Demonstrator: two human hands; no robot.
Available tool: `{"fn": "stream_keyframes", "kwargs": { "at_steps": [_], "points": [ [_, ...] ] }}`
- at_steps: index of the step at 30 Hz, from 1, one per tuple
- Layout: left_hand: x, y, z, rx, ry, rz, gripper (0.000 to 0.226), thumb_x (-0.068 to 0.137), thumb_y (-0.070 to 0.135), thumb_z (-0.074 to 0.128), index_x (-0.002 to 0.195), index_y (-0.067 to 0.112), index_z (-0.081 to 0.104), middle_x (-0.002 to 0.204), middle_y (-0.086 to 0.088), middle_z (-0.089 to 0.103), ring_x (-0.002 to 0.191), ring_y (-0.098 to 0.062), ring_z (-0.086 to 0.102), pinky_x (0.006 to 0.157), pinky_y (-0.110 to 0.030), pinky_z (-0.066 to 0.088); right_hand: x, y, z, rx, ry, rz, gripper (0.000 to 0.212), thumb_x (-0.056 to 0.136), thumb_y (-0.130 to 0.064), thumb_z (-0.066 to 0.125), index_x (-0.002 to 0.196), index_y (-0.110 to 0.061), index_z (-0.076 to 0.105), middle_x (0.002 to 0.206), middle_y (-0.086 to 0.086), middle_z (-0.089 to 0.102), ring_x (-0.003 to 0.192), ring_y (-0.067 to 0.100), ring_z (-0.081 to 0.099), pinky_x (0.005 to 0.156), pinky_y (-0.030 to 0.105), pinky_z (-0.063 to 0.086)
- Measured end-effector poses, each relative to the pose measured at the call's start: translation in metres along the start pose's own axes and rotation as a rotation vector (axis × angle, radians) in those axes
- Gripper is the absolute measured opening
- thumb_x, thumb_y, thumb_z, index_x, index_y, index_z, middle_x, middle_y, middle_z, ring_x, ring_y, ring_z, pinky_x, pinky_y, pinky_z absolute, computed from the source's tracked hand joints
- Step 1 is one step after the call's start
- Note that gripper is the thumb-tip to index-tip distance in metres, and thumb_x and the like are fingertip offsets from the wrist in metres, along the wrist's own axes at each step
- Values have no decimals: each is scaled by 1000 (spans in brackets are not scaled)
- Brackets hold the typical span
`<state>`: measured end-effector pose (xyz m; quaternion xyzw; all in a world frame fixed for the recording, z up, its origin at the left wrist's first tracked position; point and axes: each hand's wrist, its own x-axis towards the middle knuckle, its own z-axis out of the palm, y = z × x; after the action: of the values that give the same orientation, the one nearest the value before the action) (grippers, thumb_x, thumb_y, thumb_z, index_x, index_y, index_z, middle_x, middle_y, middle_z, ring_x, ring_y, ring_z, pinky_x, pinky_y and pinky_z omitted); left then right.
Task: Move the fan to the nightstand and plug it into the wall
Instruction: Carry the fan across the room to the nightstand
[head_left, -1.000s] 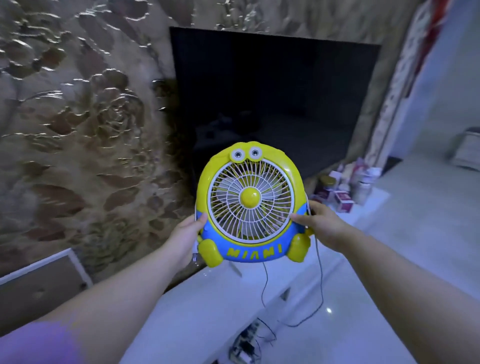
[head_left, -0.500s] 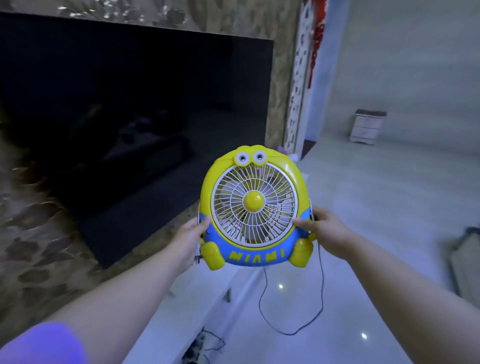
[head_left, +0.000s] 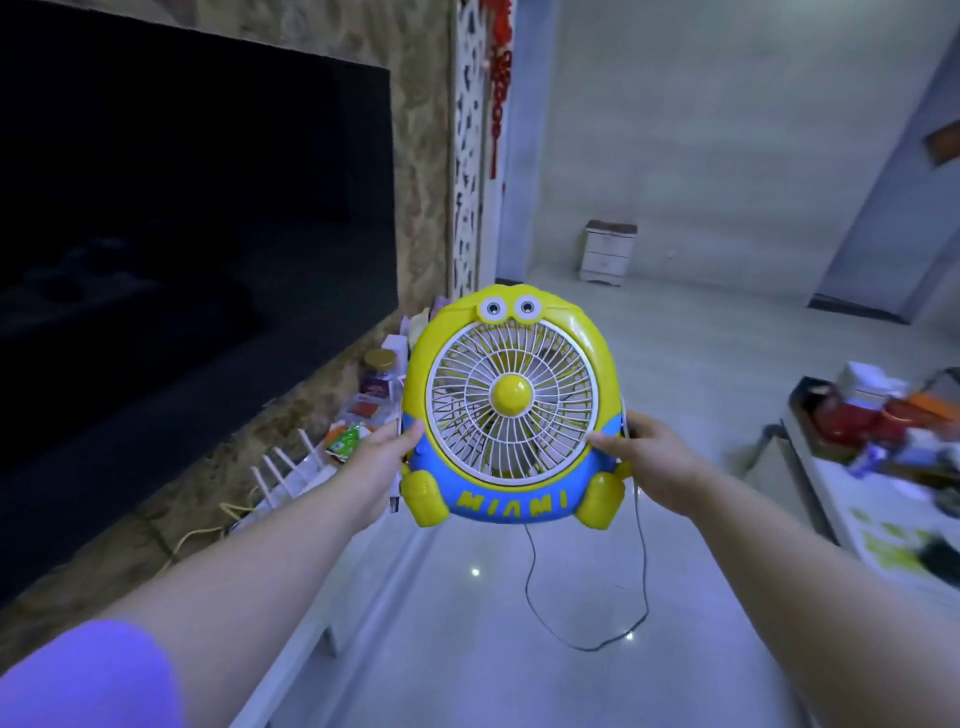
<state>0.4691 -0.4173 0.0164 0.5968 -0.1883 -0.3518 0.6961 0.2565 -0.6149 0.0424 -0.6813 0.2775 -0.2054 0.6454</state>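
Since the earlier frame I have turned right, so the dark television has slid left and a small white nightstand shows by the far wall. My left hand and right hand clamp the sides of the yellow-and-blue fan, carried upright in mid-air, well apart from that nightstand. I should keep it level and mind the trailing cord; its base reads "MIAMI".

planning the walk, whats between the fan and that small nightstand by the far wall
In the head view, only bare pale floor lies between the held fan and the nightstand; nothing stands on that stretch.
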Motion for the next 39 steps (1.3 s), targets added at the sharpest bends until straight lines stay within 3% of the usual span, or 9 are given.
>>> {"fn": "stream_keyframes", "kwargs": {
  "at_steps": [5,11,17,24,26,32,39],
  "points": [
    [36,-8,37,38,-52,-32,31,92,23,50,119,9,57,116,-11,64,108,-28,60,96,-45,48,10,6,-39,-9,77,18,25,82,-9,63,107,-7,62,113,18,67,102,32,65,91,51,51],
    [88,-11,65,80,-135,-57,15,91,23,51,97,20,65,109,-9,67,107,-28,61,100,-46,45,32,14,-67,3,181,34,25,83,-8,62,108,-8,61,115,19,66,105,36,63,93,57,48],
    [151,-1,84,84,-258,-59,30,93,22,48,117,9,59,113,-12,67,105,-27,63,94,-44,49,71,11,-82,-6,258,40,31,84,-10,61,114,-5,58,116,19,66,105,35,63,92,56,49],
    [227,18,87,85,-344,-53,21,93,22,46,107,15,61,114,-12,64,98,-25,63,89,-40,50,127,1,-78,44,349,28,34,84,-7,60,118,-2,56,116,18,65,102,32,65,78,38,57],
    [249,23,86,111,-373,-43,22,94,22,46,108,14,60,114,-11,64,94,-21,64,82,-37,51,143,0,-75,53,378,25,35,84,-7,60,118,-2,55,116,19,65,102,32,65,77,36,58],
    [294,31,86,112,-410,-65,29,93,23,47,118,11,57,117,-11,63,100,-26,62,88,-40,51,176,-2,-70,94,428,9,34,86,-6,58,119,-2,55,113,16,66,97,27,66,74,32,59],
    [330,33,92,128,-421,-69,26,94,24,46,115,14,58,115,-9,64,96,-23,64,82,-38,52,210,-3,-76,115,441,18,35,86,-5,57,121,-3,53,115,16,65,101,28,65,75,32,58]
  ]
}}
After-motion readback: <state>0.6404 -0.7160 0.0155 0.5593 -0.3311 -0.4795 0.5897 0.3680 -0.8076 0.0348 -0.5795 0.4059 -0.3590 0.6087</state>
